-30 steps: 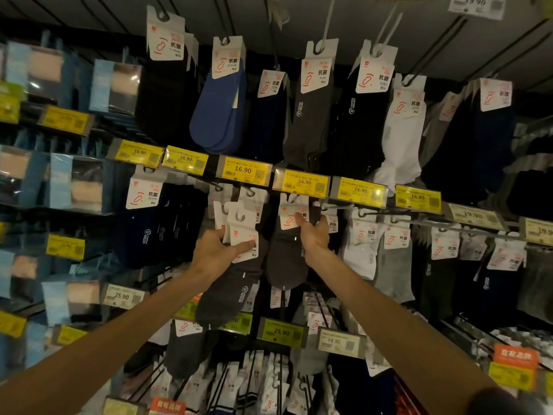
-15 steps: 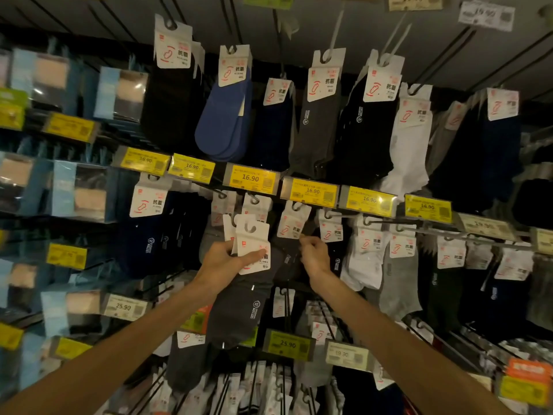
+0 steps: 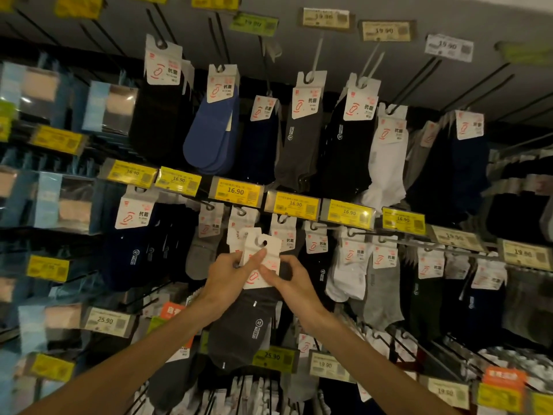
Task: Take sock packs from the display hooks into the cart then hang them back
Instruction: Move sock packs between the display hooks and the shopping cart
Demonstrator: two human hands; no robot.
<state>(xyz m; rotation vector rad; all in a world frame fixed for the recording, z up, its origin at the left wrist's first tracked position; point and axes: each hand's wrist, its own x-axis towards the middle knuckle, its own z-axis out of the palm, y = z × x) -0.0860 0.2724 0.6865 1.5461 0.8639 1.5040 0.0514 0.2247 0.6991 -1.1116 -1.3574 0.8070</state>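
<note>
A dark grey sock pack (image 3: 244,324) with a white header card (image 3: 259,259) hangs in front of the middle row of the display. My left hand (image 3: 227,275) pinches the card from the left, thumb across its front. My right hand (image 3: 288,278) pinches the card's lower right side. The card's hook hole sits just below the 16.90 hooks (image 3: 241,209), where other white-carded packs (image 3: 284,232) hang. No cart is in view.
Rows of sock packs hang on long hooks above, below and to both sides, with yellow price tags (image 3: 236,191) along each row. Boxed goods (image 3: 110,106) fill the shelves at left. Bare hooks (image 3: 419,76) stick out at upper right.
My right hand left the dark pack on the hook and moved left onto the card my left hand holds. The camera tilted upward, so the display sits lower in view.
</note>
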